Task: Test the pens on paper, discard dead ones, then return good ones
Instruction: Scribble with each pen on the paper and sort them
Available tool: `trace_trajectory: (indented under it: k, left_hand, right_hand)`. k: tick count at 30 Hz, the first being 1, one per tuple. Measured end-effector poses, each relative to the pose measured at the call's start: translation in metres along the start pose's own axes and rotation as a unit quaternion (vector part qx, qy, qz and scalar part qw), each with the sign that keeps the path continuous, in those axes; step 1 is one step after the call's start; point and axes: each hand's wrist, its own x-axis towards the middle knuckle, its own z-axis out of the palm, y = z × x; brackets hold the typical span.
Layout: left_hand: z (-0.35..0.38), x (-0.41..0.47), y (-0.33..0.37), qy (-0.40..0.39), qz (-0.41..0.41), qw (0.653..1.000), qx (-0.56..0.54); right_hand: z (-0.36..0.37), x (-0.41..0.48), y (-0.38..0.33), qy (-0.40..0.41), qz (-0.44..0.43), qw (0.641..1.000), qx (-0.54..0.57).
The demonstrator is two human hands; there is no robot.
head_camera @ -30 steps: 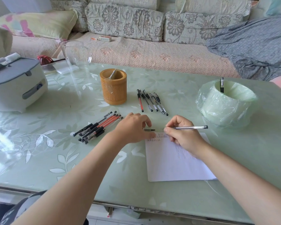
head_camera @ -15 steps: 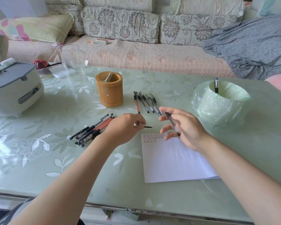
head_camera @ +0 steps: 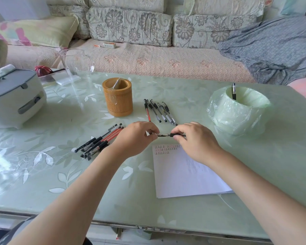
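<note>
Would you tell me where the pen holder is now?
Head view: the pen holder stands left of centre, just left of a row of pens.

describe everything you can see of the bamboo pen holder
The bamboo pen holder is a squat tan cylinder with a smooth, thick rim and a finely woven-looking band round its lower wall. It stands upright and open-topped on the green table, left of the row of pens and beyond the pen pile. A pale translucent slip leans inside it; no pen shows in it. Nothing else touches it.
</note>
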Motion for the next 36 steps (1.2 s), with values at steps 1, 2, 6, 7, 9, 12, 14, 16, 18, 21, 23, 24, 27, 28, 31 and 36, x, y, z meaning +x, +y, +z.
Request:
trace_trajectory:
  k: [1, 2, 6, 7, 9, 12, 14, 16, 18, 21, 23, 24, 27, 28, 31, 36]
  left_hand:
    - [0.0, 0.0, 0.0, -0.004, 0.002, 1.0, 0.0]
    - [0.0, -0.001, 0.001, -0.007, 0.005, 1.0, 0.0]
    - [-0.001, -0.002, 0.004, -0.021, 0.014, 1.0, 0.002]
    - [-0.001, -0.002, 0.006, -0.028, 0.013, 1.0, -0.004]
    - [0.0, -0.003, 0.01, -0.044, 0.005, 0.998, -0.035]
    - [-0.001, -0.006, 0.021, -0.062, -0.015, 0.994, -0.092]
    - [-0.001, -0.007, 0.028, -0.072, -0.04, 0.988, -0.132]
    - [0.001, -0.009, 0.035, -0.089, -0.063, 0.981, -0.159]
    - [0.004, -0.012, 0.039, -0.11, -0.078, 0.972, -0.192]
    - [0.003, -0.016, 0.041, -0.129, -0.097, 0.957, -0.24]
    - [-0.001, -0.015, 0.042, -0.136, -0.102, 0.951, -0.257]
    - [-0.003, -0.015, 0.042, -0.14, -0.103, 0.949, -0.265]
    - [-0.007, -0.015, 0.041, -0.152, -0.111, 0.946, -0.265]
    - [-0.007, -0.016, 0.04, -0.155, -0.118, 0.946, -0.259]
    - [-0.005, -0.017, 0.038, -0.168, -0.138, 0.942, -0.257]
    - [-0.008, -0.015, 0.038, -0.176, -0.14, 0.94, -0.257]
  right_hand:
    - [0.001, 0.0, 0.001, -0.003, -0.001, 1.0, -0.005]
    - [0.002, -0.001, 0.001, -0.005, -0.003, 1.0, -0.01]
    - [0.004, -0.001, -0.001, -0.018, -0.01, 1.0, 0.007]
    - [0.005, -0.002, -0.002, -0.024, -0.014, 0.999, 0.017]
    - [0.007, -0.004, -0.005, -0.032, -0.029, 0.999, 0.013]
    - [0.008, -0.007, -0.007, -0.027, -0.07, 0.994, -0.076]
    - [0.009, -0.007, -0.008, -0.02, -0.08, 0.988, -0.128]
    - [0.01, -0.007, -0.009, 0.0, -0.078, 0.986, -0.148]
    - [0.01, -0.008, -0.012, 0.003, -0.074, 0.985, -0.158]
    - [0.011, -0.01, -0.013, -0.001, -0.043, 0.987, -0.157]
    - [0.012, -0.011, -0.015, 0.019, -0.031, 0.99, -0.14]
    - [0.012, -0.011, -0.016, 0.027, -0.032, 0.991, -0.128]
    - [0.013, -0.011, -0.016, 0.028, -0.065, 0.99, -0.121]
    - [0.014, -0.011, -0.016, 0.021, -0.07, 0.989, -0.125]
    - [0.017, -0.012, -0.015, 0.015, -0.065, 0.989, -0.134]
    - [0.021, -0.013, -0.02, 0.026, -0.061, 0.99, -0.125]
